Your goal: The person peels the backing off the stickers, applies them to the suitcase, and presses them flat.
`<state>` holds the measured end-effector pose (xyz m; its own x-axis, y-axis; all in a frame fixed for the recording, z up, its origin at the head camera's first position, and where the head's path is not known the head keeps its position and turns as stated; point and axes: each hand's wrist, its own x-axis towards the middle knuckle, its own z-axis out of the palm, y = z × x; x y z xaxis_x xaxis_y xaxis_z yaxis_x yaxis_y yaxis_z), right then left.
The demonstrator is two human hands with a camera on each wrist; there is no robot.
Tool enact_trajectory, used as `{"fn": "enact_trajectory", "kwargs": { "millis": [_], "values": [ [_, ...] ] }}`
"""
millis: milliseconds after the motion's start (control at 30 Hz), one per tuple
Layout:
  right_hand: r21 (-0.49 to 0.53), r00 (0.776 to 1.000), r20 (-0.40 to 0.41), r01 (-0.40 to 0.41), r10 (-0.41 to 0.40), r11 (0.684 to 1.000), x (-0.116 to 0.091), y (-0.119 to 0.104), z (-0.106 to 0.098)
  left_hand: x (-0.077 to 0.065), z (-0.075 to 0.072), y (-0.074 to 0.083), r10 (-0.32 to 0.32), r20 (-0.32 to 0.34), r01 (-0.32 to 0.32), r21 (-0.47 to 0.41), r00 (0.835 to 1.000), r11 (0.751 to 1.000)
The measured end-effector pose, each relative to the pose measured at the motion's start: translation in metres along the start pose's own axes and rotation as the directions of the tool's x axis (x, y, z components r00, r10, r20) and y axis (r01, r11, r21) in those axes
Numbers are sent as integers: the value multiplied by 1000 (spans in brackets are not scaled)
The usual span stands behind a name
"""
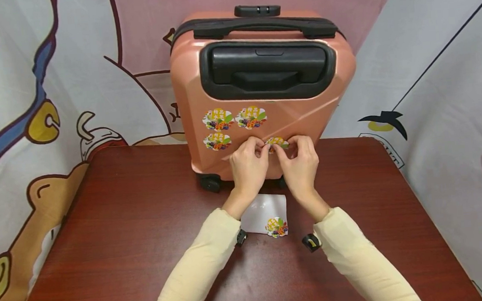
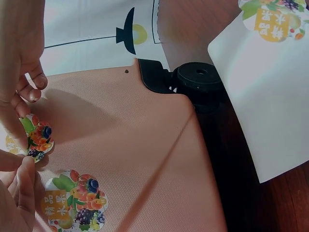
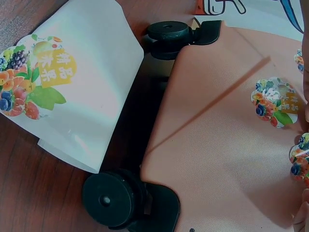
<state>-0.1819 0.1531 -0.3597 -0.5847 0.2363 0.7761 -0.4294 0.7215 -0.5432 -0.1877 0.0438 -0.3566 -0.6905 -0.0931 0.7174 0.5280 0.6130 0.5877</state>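
Observation:
A pink hard-shell suitcase [image 1: 193,78] stands upright on the table, its lower front facing the hands. In the head view, the left hand [image 1: 249,165] and right hand [image 1: 299,167] meet at a fruit-print sticker [image 1: 278,142], pinching its opposite edges with thumb and fingers. The left wrist view shows this sticker [image 2: 41,135] close against the shell; whether it is stuck down, I cannot tell. Three like stickers are on the shell: upper left [image 1: 217,119], upper right [image 1: 251,118] and lower left [image 1: 217,141]. Part of the held sticker is covered by fingers.
A white backing sheet [image 1: 256,215] lies on the brown table [image 1: 145,233] below the hands, with one fruit sticker [image 1: 277,227] at its near right corner. Black wheels [image 1: 210,183] support the suitcase. A printed cloth [image 1: 138,26] hangs behind the table.

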Motion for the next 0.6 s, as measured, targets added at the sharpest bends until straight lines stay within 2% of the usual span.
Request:
{"fn": "enact_trajectory", "kwargs": {
  "millis": [267,600],
  "values": [
    [19,1000,9,-1,1,1000,2,2,-2,0,-1,0,-6,4,6,22,1000,1000],
    [37,998,43,38,-39,999,5,7,-8,1,-3,-1,-14,6,14,43,1000,999]
  ]
}}
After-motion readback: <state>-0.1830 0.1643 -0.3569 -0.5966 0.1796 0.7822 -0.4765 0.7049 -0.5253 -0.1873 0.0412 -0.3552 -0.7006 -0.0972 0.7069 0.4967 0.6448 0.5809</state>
